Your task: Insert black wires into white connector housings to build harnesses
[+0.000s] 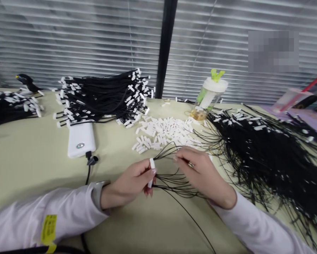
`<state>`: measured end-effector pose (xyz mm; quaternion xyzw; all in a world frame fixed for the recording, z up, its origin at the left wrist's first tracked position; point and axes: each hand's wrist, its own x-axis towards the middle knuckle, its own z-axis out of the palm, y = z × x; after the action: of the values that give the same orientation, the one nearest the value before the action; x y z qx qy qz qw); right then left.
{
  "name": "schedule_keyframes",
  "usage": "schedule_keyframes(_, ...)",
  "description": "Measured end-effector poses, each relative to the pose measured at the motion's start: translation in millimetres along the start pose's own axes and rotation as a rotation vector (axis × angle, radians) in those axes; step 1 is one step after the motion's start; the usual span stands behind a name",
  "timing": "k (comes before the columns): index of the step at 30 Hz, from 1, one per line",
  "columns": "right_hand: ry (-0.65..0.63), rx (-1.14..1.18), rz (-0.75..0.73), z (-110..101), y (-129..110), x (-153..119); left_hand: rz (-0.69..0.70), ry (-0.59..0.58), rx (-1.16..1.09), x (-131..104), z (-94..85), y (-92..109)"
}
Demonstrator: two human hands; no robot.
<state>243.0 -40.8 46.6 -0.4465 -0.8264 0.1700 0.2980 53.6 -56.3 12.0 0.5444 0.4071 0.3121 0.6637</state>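
Note:
Between thumb and fingers, my left hand point(133, 181) grips a white connector housing point(152, 164). Several thin black wires point(174, 180) run from the connector to the right, some passing under my right hand point(200, 169). That hand is closed in a pinch near the upper wires; a thin wire seems to be at its fingertips, though the fingers partly hide it. Just beyond both hands lies a loose pile of white connector housings point(169, 128). To the right spreads a large heap of black wires point(269, 151), its loose ends reaching toward my right hand.
Bundled black cables with white connectors point(100, 95) lie at the back left. A white power bank point(81, 139) with a plugged cable sits before them. A clear jar with a white lid point(209, 95) and a cup with a red straw point(292, 100) stand behind.

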Motion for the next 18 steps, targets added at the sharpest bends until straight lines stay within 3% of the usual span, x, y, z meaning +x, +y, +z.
schedule_keyframes(8,-0.066,-0.052,-0.041,19.3,-2.1,-5.4,-0.028,-0.064,0.137,2.7,1.5,4.7)
schedule_keyframes(12,-0.030,0.002,0.005,14.2,0.9,-5.8,-0.075,-0.089,0.091,4.2,-2.1,6.8)
schedule_keyframes(18,-0.097,0.002,0.063,6.6,3.1,-7.7,-0.106,-0.111,0.051,3.5,-6.1,6.5)
